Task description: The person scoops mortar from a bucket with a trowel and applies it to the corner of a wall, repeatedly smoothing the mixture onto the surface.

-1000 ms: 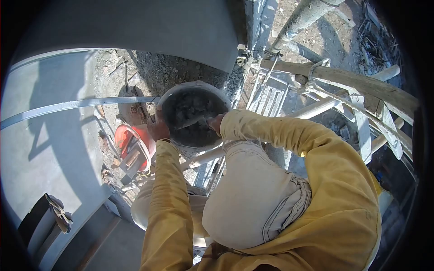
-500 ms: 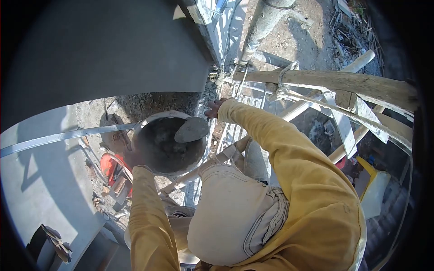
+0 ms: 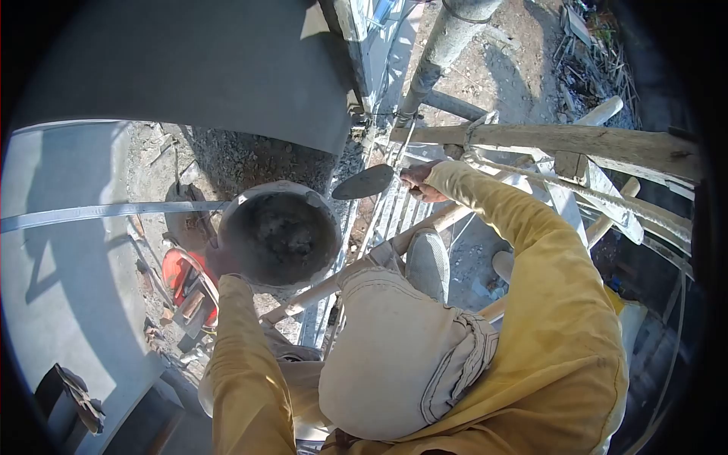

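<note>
My right hand (image 3: 423, 182) is closed around the handle of a trowel (image 3: 364, 183). The trowel's grey, rounded blade points left, just beyond the right rim of a bucket (image 3: 336, 227). Inside the bucket lies wet grey mortar (image 3: 284, 235). My left hand (image 3: 222, 262) is a dark blur by the bucket's left side, below the yellow sleeve; its fingers cannot be made out. A long metal strip (image 3: 114, 214) runs from the left edge to the bucket's left rim.
Wooden and bamboo scaffold poles (image 3: 561, 140), tied with rope, stand at right. A grey wall (image 3: 182, 68) fills the upper left. Below left of the bucket is a red container (image 3: 182, 273) with scraps. My shoe (image 3: 428, 265) rests on the scaffold.
My right hand has moved right and slightly down, carrying the trowel from over the bucket to beyond its right rim. My left arm stays in nearly the same place.
</note>
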`<state>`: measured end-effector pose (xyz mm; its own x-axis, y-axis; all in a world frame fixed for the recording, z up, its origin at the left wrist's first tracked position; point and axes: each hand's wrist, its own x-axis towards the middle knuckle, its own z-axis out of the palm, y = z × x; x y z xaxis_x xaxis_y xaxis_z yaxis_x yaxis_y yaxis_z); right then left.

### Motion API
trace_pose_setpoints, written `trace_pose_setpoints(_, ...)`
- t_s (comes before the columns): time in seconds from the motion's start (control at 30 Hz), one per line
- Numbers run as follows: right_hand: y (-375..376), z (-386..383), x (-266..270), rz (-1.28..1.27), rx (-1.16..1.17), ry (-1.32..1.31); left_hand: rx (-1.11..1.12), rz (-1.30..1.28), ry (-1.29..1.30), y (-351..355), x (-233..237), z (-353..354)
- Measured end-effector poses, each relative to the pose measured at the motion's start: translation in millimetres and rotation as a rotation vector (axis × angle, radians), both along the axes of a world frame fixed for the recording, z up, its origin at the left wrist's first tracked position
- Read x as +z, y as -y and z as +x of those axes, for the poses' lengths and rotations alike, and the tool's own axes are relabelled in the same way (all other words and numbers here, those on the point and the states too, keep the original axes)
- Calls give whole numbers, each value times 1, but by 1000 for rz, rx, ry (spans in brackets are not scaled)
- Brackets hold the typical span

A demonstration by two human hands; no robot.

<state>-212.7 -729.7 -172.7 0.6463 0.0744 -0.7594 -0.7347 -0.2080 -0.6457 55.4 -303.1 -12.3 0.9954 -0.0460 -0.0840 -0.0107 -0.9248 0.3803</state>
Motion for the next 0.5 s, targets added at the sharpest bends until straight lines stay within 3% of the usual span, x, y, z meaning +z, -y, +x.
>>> trace_pose_setpoints(0.03,-11,-7,23,-263,364,295,6,-4,3,0,-4,0)
trace_pose_setpoints(0.1,-33,1,105,-356,444,625,99,30,31,1,-14,2)
trace_pose_setpoints(0.17,-68,31,151,-411,544,318,122,1,-7,19,2,-7)
trace_pose_setpoints(0.23,-86,46,150,-384,548,297,152,-24,-43,30,5,-14)
trace_pose_setpoints(0.43,-172,120,142,-169,641,177,-160,-3,269,10,-33,-18)
trace_pose_setpoints(0.5,-187,129,136,-106,680,119,-77,-55,233,32,3,-38)
